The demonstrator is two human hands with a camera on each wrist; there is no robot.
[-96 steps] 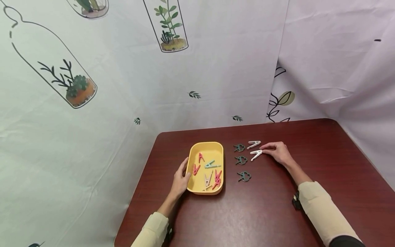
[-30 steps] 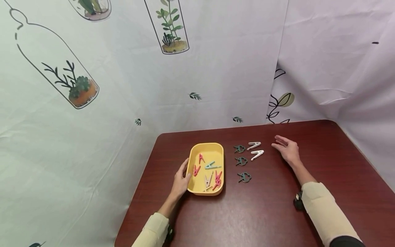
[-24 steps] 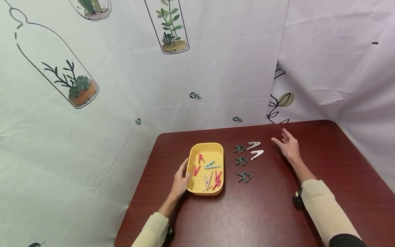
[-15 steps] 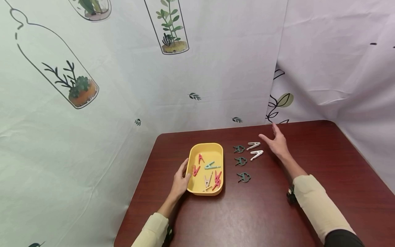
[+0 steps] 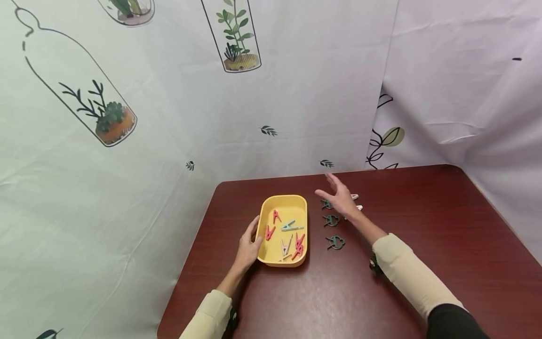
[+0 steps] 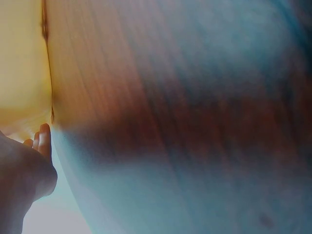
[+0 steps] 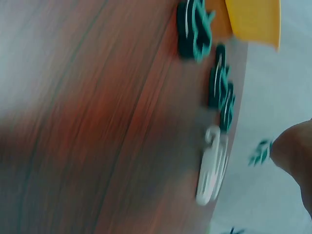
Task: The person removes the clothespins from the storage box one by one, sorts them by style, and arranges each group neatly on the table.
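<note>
A pale cloth (image 5: 220,127) printed with plants in glass jars is hanging behind and to the left of the dark red-brown table (image 5: 360,296). Two cream sleeves (image 5: 412,273) are extending over the tabletop from the near side. The yellow tray (image 5: 288,202) is sitting left of the loose clips. The left hand (image 5: 247,246) is holding the tray's left side, thumb lying at the rim, fingers running along the outer wall. The right hand (image 5: 339,198) is hovering just right of the tray, thumb and fingers spread wide, gripping nothing; it is covering part of the farthest of three green clips (image 7: 185,34), and hand and wrist are hiding most of two white clips (image 7: 209,170). The green ones are forming a column, looking looped and scalloped. Inside the tray, four pinkish-red clips (image 5: 298,245), a light-blue clip (image 5: 290,228) and beige clips (image 5: 284,250) are lying scattered, two red ones overlapping near the right corner.
</note>
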